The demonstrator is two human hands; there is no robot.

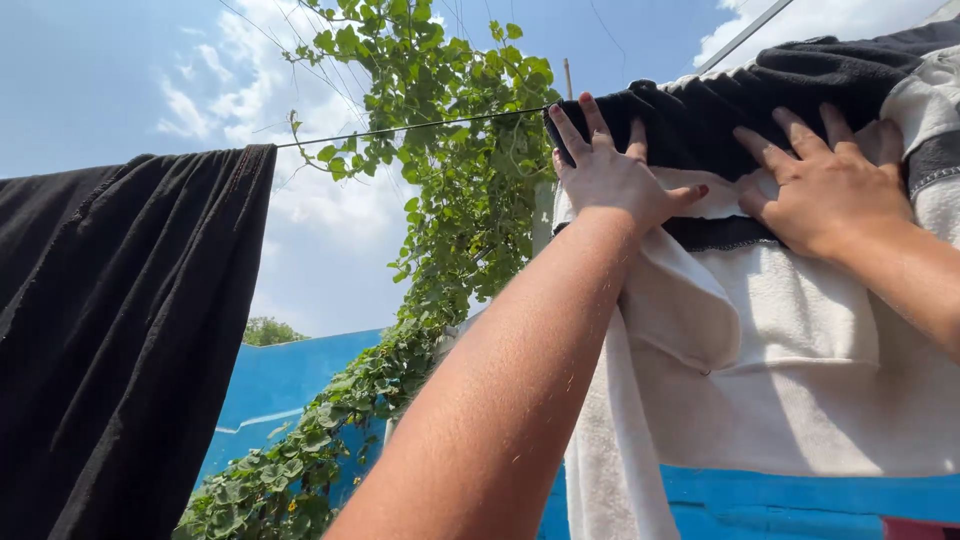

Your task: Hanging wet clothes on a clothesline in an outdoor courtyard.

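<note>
We are noting both hands, left hand (610, 175) and right hand (825, 185), pressing flat with fingers spread, gripping nothing, on the black-and-white garment (780, 320) draped over the clothesline (420, 127) at upper right, which we judge risks sliding off unpinned.

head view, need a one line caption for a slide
Both hands, left hand and right hand, press flat on a black-and-white fleece garment draped over a thin clothesline.

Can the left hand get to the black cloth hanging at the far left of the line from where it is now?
Probably not without a step sideways. The left hand lies flat on the black-and-white garment, and the black cloth hangs well along the clothesline. Only bare line and the green vine behind it lie between.
</note>
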